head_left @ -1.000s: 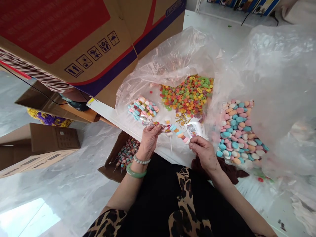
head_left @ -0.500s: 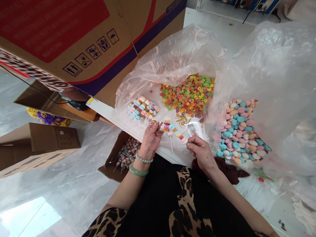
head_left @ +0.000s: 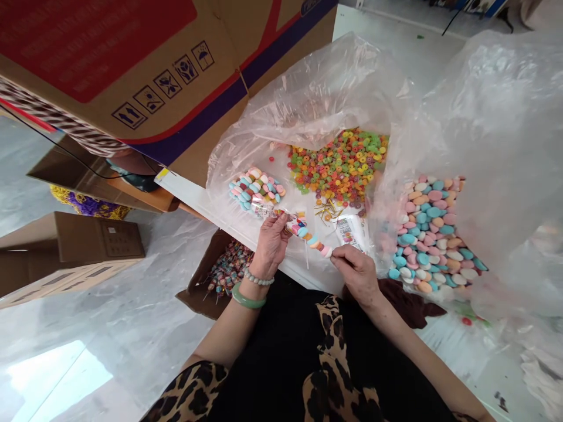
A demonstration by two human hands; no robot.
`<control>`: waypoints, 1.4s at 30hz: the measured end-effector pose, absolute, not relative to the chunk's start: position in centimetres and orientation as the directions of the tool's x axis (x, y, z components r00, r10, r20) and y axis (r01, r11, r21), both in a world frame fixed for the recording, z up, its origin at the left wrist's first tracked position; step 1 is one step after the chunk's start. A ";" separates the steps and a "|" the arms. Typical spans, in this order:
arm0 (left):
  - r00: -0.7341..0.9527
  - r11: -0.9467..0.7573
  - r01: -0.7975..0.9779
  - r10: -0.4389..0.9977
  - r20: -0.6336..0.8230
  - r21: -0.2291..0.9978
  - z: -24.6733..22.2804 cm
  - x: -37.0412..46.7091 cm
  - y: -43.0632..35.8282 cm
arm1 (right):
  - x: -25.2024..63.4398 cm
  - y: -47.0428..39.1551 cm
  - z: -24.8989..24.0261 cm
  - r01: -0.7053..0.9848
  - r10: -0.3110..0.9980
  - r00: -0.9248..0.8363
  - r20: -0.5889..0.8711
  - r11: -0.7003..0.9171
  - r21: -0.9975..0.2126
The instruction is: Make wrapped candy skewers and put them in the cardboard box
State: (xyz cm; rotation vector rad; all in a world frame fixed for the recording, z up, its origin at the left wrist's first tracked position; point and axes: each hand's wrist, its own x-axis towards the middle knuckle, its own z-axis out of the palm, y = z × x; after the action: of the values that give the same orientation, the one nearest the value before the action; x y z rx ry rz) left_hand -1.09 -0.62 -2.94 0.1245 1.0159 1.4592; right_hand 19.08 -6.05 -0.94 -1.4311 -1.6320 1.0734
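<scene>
Pinched between the fingers of my left hand [head_left: 271,245] is a printed clear wrapper [head_left: 294,224]. A skewer of pastel candies [head_left: 313,240] in blue, orange, brown, pink and white runs out of it to the right. The thumb and fingers of my right hand [head_left: 358,274] close on the white end of this candy skewer. A thin white stick [head_left: 307,258] shows just below it. Beyond my hands lie a small heap of pastel candies [head_left: 256,190], colourful ring candies [head_left: 345,161], gold twist ties [head_left: 326,210] and a printed packet [head_left: 350,230].
A big pile of pastel candies [head_left: 428,225] lies to the right in clear plastic sheeting [head_left: 505,176]. A large carton [head_left: 176,126] stands at the back left. Below the table edge, an open box [head_left: 200,278] holds wrapped candies. A dark brown cloth [head_left: 407,305] is beside my right forearm.
Both hands stay on the wrapper and the candy skewer, nearly in place. Less of the skewer's wrapped end is hidden, and the view has shifted slightly.
</scene>
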 end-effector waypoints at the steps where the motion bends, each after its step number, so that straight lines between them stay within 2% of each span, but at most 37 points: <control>1: -0.207 0.183 -0.749 0.848 -0.487 0.637 -2.9 -1.1 -0.6 | 19.1 -5.9 -0.9 0.349 0.987 -0.131 -0.096 -0.045 -0.936; 4: -0.241 0.150 -0.729 0.857 -0.455 0.668 -2.8 -1.1 -0.7 | 19.0 -5.6 -1.2 0.104 0.915 -0.133 -0.381 -0.369 -0.923; 7: -0.267 0.128 -0.675 0.876 -0.402 0.727 -2.9 -0.9 -1.0 | 19.1 -5.3 -1.6 -0.144 0.756 -0.265 -0.599 -0.645 -0.750; 10: -0.298 0.116 -0.622 0.879 -0.371 0.774 -3.4 -0.8 -1.4 | 19.4 -5.2 -2.2 -0.276 0.592 -0.433 -0.680 -0.805 -0.525; 12: -0.322 0.103 -0.599 0.877 -0.357 0.794 -3.8 -0.9 -1.6 | 19.5 -5.2 -2.5 -0.334 0.552 -0.481 -0.682 -0.834 -0.440; 15: -0.346 0.093 -0.593 0.867 -0.358 0.800 -4.1 -1.0 -1.7 | 19.2 -5.5 -2.6 -0.364 0.582 -0.446 -0.680 -0.812 -0.457; 18: -0.352 0.091 -0.604 0.861 -0.368 0.792 -3.9 -0.9 -1.7 | 18.5 -5.8 -2.5 -0.259 0.678 -0.319 -0.662 -0.734 -0.628; 20: -0.358 0.078 -0.593 0.866 -0.349 0.801 -3.9 -0.8 -1.6 | 18.2 -6.0 -2.4 -0.077 0.815 -0.172 -0.553 -0.571 -0.817; 22: -0.379 0.062 -0.571 0.865 -0.330 0.819 -4.0 -0.7 -1.6 | 18.1 -6.3 -2.4 0.192 0.948 -0.067 -0.310 -0.292 -0.937; 23: -0.394 0.060 -0.560 0.858 -0.329 0.826 -4.1 -0.7 -1.5 | 18.1 -6.4 -2.4 0.324 0.984 -0.065 -0.168 -0.139 -0.936; 25: -0.414 0.070 -0.545 0.844 -0.340 0.836 -4.2 -0.6 -1.4 | 18.3 -6.6 -2.5 0.510 0.990 -0.128 0.063 0.121 -0.851; 26: -0.420 0.076 -0.538 0.839 -0.345 0.840 -4.3 -0.6 -1.4 | 18.4 -6.7 -2.5 0.558 0.976 -0.165 0.141 0.210 -0.803; 28: -0.415 0.086 -0.525 0.843 -0.342 0.847 -4.4 -0.4 -1.4 | 18.4 -6.6 -2.7 0.593 0.956 -0.199 0.214 0.291 -0.751; 30: -0.384 0.097 -0.513 0.862 -0.330 0.853 -4.3 -0.3 -1.5 | 18.4 -6.4 -2.9 0.559 0.968 -0.170 0.184 0.249 -0.791; 31: -0.370 0.100 -0.514 0.870 -0.325 0.852 -4.2 -0.3 -1.5 | 18.3 -6.2 -3.1 0.511 0.982 -0.141 0.126 0.181 -0.840; 33: -0.348 0.100 -0.541 0.877 -0.331 0.835 -3.9 -0.3 -1.6 | 18.2 -5.9 -3.6 0.364 0.995 -0.086 -0.059 -0.024 -0.931; 36: -0.245 0.147 -0.618 0.897 -0.367 0.772 -3.4 -0.5 -1.7 | 18.1 -5.6 -4.1 0.185 0.958 -0.043 -0.284 -0.272 -0.944; 38: -0.134 0.223 -0.642 0.909 -0.394 0.734 -3.2 -0.6 -1.7 | 18.2 -5.6 -4.2 0.195 0.954 -0.015 -0.298 -0.290 -0.937; 42: -0.070 0.302 -0.646 0.891 -0.449 0.701 -3.2 -0.4 -1.6 | 18.1 -5.8 -3.7 0.350 0.989 -0.021 -0.145 -0.128 -0.928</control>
State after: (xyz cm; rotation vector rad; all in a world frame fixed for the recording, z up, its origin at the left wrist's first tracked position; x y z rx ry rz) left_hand -0.44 -1.57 -3.18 0.3058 1.0202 1.2964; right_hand 18.11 -5.83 -3.70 -1.5556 -1.4361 1.1590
